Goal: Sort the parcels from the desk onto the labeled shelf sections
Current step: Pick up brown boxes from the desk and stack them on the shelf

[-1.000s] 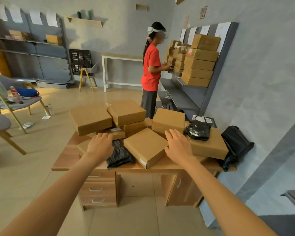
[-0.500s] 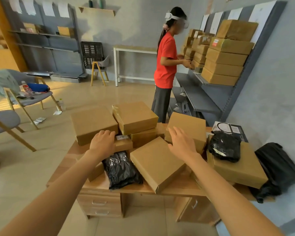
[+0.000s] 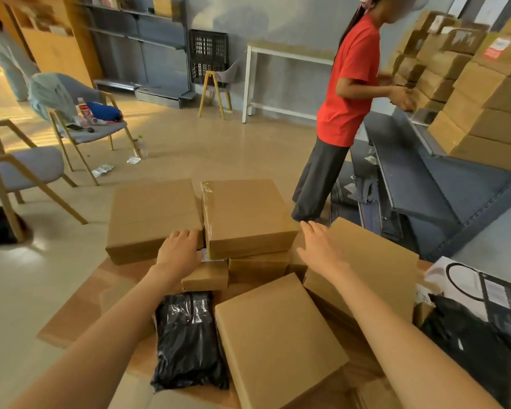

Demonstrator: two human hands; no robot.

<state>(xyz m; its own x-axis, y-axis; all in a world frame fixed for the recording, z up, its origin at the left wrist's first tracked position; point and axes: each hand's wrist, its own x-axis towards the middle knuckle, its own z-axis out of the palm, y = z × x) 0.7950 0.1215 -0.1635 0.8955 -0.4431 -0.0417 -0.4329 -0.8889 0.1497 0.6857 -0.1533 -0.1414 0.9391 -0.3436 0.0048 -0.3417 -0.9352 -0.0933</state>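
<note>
While both arms reach forward over the counter [image 3: 80, 317], the left hand [image 3: 178, 251] rests at the near right corner of a large brown box [image 3: 154, 219], its fingers [image 3: 186, 235] curled over that box's edge; whether they truly grip it cannot be told. Just beside it stands a taller taped box [image 3: 248, 216], stacked on lower boxes. The right hand [image 3: 317, 246] hovers flat with fingers [image 3: 309, 228] straight and spread, holding nothing, at the left edge of a wide box [image 3: 372, 270] on the right of the pile. Below the left hand lies a small box [image 3: 205, 276], and nearer the camera a black plastic bag parcel [image 3: 189, 338] lies beside a flat box [image 3: 278, 338] that is tilted toward the counter's near edge. At far right sit a printed white carton [image 3: 478, 287] and another black bag [image 3: 466, 343]. Beyond the counter a person in a red shirt [image 3: 351, 81] stands at a grey shelf [image 3: 410, 172], hands at stacked brown boxes [image 3: 484, 93]. Chairs [image 3: 83, 125] stand on the floor to the left, near a second grey shelf unit [image 3: 148, 45] against the far wall.
</note>
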